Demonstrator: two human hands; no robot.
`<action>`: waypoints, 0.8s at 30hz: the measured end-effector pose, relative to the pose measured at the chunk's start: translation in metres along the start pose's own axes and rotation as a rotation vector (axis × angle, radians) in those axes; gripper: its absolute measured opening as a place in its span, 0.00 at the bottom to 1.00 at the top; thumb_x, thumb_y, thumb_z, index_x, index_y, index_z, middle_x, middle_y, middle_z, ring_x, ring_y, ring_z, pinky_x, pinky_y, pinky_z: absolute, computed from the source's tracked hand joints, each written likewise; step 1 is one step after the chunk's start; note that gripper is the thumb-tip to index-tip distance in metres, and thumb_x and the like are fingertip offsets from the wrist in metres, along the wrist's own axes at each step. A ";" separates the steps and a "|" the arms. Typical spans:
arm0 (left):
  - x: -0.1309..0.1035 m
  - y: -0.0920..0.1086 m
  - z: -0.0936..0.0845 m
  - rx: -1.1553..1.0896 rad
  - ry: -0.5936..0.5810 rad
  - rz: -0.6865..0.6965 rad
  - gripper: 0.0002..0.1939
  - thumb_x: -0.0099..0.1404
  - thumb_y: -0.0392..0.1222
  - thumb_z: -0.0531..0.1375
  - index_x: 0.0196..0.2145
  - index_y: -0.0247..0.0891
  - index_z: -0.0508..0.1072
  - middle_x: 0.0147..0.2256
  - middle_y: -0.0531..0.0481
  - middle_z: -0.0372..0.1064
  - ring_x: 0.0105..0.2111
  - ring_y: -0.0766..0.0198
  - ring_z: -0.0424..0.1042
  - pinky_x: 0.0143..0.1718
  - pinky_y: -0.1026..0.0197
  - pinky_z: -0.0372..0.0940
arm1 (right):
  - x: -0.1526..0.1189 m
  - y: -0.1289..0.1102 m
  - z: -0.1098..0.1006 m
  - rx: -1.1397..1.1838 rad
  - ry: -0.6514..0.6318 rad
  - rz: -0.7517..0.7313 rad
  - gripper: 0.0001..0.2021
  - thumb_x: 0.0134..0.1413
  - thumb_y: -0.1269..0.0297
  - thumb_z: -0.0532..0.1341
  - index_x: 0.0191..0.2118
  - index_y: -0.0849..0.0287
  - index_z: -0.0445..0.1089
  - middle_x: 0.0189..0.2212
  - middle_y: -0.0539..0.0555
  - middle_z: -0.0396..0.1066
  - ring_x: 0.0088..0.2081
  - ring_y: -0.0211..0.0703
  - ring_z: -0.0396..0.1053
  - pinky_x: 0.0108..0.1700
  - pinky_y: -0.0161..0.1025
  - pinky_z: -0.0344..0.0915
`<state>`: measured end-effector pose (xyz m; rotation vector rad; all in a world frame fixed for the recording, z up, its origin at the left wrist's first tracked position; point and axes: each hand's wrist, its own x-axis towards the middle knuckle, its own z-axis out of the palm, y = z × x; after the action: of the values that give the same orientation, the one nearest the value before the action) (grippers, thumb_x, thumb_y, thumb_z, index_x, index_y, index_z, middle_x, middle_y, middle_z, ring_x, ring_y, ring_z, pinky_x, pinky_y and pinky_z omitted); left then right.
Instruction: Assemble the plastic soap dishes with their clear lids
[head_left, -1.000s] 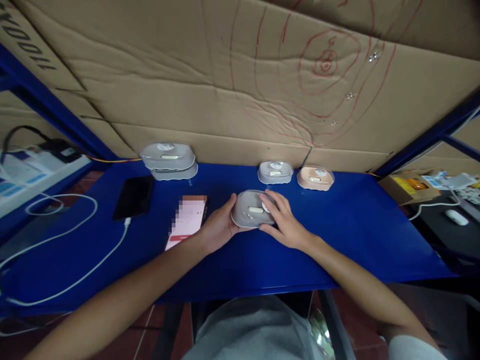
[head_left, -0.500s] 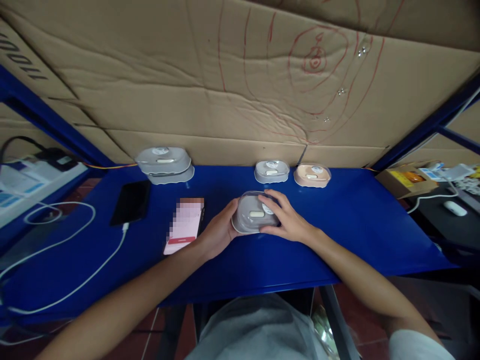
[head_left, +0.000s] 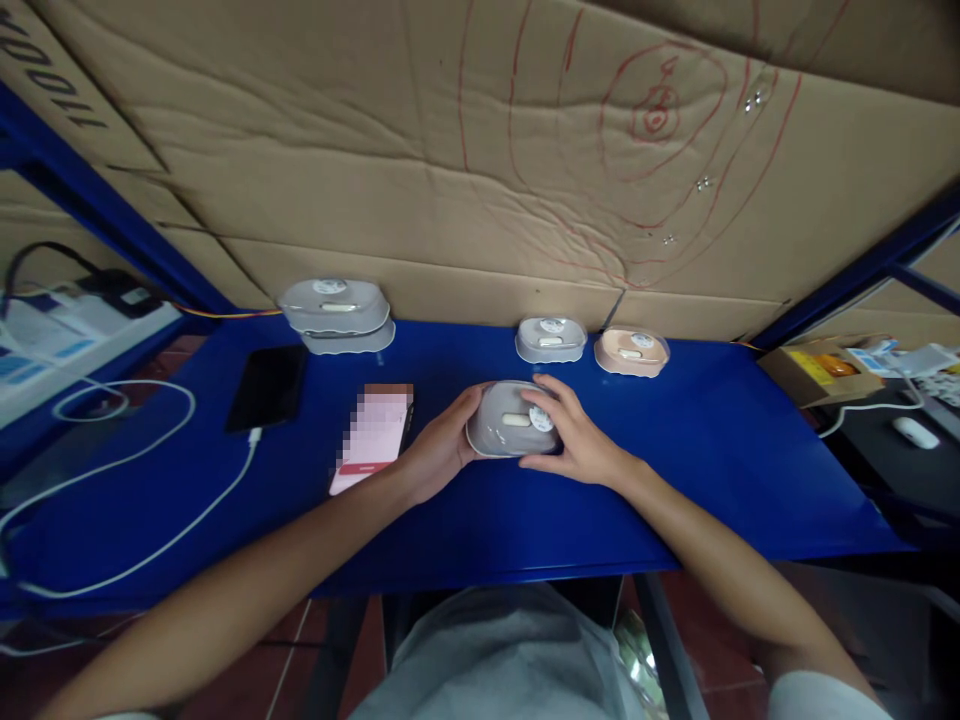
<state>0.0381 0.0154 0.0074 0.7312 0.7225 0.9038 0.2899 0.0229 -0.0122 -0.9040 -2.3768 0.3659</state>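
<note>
Between my hands is a grey oval container (head_left: 504, 432) with a clear lid, a pale tab on top and a round white sticker. My left hand (head_left: 448, 446) grips its left side, with the thumb along the edge and the other fingers hidden beneath. Around the right side curls my right hand (head_left: 577, 436), its fingertips on the lid near the sticker and its thumb at the front edge. Farther back stand a smaller grey container (head_left: 551, 345) and a peach container (head_left: 631, 355). Two stacked grey containers (head_left: 337, 312) sit at the back left.
A phone with a lit pink screen (head_left: 373, 432) lies left of my hands on the blue table (head_left: 720, 480). Beyond it is a dark tablet (head_left: 266, 390) with a white cable (head_left: 225, 525). Cardboard (head_left: 360, 150) walls the back. At right are an open box (head_left: 821, 368) and a mouse (head_left: 915, 433).
The view has shifted slightly, so the background sits a little differently. Both hands keep their hold on the grey container, which appears tilted a little more toward me.
</note>
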 end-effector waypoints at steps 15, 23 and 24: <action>-0.005 -0.001 0.001 0.757 0.070 0.426 0.16 0.70 0.43 0.67 0.55 0.48 0.79 0.61 0.44 0.70 0.61 0.47 0.69 0.62 0.49 0.65 | -0.074 0.036 -0.089 -0.223 -0.191 0.245 0.41 0.63 0.42 0.68 0.76 0.41 0.55 0.74 0.62 0.55 0.74 0.66 0.55 0.70 0.67 0.60; -0.004 -0.013 -0.004 0.968 -0.049 0.483 0.12 0.74 0.46 0.63 0.53 0.49 0.81 0.61 0.42 0.68 0.64 0.45 0.68 0.69 0.42 0.59 | -0.198 0.133 -0.200 -0.587 0.102 0.667 0.33 0.65 0.38 0.60 0.61 0.60 0.77 0.57 0.79 0.71 0.58 0.76 0.72 0.58 0.69 0.68; -0.003 -0.012 -0.004 0.972 -0.052 0.482 0.12 0.74 0.46 0.63 0.52 0.49 0.81 0.61 0.42 0.68 0.64 0.44 0.68 0.70 0.42 0.58 | -0.198 0.144 -0.204 -0.589 0.127 0.678 0.32 0.65 0.39 0.59 0.60 0.60 0.77 0.57 0.79 0.71 0.58 0.74 0.73 0.59 0.67 0.68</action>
<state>0.0388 0.0082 -0.0040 1.8407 0.9585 0.9335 0.6078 0.0049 0.0086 -1.9431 -2.0165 -0.1640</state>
